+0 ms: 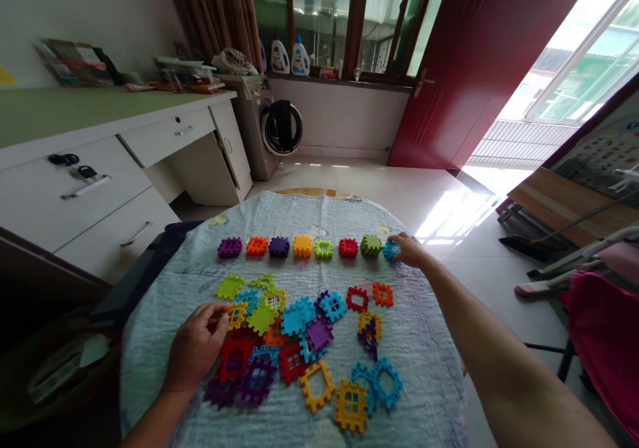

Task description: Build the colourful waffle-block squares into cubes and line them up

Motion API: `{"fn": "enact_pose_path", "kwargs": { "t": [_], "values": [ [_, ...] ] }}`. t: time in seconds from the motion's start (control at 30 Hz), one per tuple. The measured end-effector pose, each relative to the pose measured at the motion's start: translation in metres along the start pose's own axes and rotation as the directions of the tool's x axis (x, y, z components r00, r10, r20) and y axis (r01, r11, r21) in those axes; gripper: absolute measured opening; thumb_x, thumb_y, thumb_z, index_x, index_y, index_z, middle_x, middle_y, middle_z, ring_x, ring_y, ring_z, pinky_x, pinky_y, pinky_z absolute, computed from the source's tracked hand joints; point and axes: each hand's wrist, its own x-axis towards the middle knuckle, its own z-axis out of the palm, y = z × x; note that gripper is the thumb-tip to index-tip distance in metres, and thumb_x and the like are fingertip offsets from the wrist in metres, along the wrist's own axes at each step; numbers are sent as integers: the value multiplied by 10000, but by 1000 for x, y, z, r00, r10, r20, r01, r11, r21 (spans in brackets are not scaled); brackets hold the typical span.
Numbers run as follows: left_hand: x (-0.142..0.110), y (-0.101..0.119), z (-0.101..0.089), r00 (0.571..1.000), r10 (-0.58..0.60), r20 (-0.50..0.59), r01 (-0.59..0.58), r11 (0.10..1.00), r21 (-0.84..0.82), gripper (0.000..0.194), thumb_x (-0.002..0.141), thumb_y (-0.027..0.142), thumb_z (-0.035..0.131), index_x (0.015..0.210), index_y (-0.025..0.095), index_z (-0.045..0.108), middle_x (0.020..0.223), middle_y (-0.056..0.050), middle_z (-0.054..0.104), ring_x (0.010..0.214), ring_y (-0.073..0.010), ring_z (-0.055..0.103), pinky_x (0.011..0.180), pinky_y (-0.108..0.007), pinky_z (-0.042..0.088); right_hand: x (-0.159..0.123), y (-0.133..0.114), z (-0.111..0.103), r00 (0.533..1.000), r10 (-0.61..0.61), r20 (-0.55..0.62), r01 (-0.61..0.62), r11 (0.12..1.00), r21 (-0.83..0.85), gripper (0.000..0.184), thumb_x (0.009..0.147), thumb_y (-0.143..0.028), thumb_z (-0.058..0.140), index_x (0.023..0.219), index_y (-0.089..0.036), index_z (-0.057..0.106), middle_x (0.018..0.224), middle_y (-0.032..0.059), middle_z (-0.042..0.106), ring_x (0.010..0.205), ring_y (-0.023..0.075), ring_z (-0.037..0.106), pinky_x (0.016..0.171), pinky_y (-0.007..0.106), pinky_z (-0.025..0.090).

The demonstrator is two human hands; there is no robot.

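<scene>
My right hand (pixel 410 250) reaches to the right end of a row of small stacks and grips a blue block (pixel 391 249). To its left in the row stand a green block (pixel 371 245), a red block (pixel 348 247) and several more in other colours. My left hand (pixel 198 341) pinches a yellow window-shaped panel (pixel 237 315) at the left edge of a loose pile. Around it lie notched plastic panels, among them a lime panel (pixel 262 318), a purple panel (pixel 318 334) and a yellow frame (pixel 317 386). The left fingertips partly cover the yellow panel.
A pale blue cloth (pixel 170 341) covers the round table. Beyond it stand a desk (pixel 114 118) on the left, a washing machine (pixel 254 128) with its door ajar, and a red door (pixel 449 68). A pink cloth item (pixel 604 335) is at the right.
</scene>
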Motion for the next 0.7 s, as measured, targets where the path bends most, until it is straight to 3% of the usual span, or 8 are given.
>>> {"fn": "enact_pose_path", "kwargs": {
  "t": [0.4,0.5,0.6,0.7],
  "values": [
    [0,4,-1,1000,8,-16,-8,1000,9,198,785,362,497,851,228,626,896,-43,677,751,-189,634,744,-295,531,6,7,9,997,-33,74,30,999,35,619,645,-115,666,1245,-252,605,1226,85,573,1080,239,549,919,324,406],
    [-1,3,-1,1000,18,-14,-17,1000,8,204,785,355,499,863,221,631,912,-45,674,778,-188,637,761,-291,523,4,6,8,997,-19,73,16,999,42,700,645,-121,666,1324,-230,535,1295,113,533,1138,261,532,952,355,404],
    [-1,4,-1,1000,-3,-14,3,1000,22,214,779,349,497,881,216,630,902,-39,673,736,-178,628,742,-288,514,-9,5,6,999,28,-44,-22,993,116,875,656,-217,699,1456,-202,346,1392,159,441,1234,297,473,996,407,394],
    [-2,6,-2,998,-49,-28,50,998,38,235,771,359,499,909,212,621,854,-28,676,666,-167,607,701,-283,503,-39,-4,6,966,114,-232,-32,943,332,937,683,-367,695,1488,-191,249,1428,186,386,1204,302,501,922,414,466]
  ]
}}
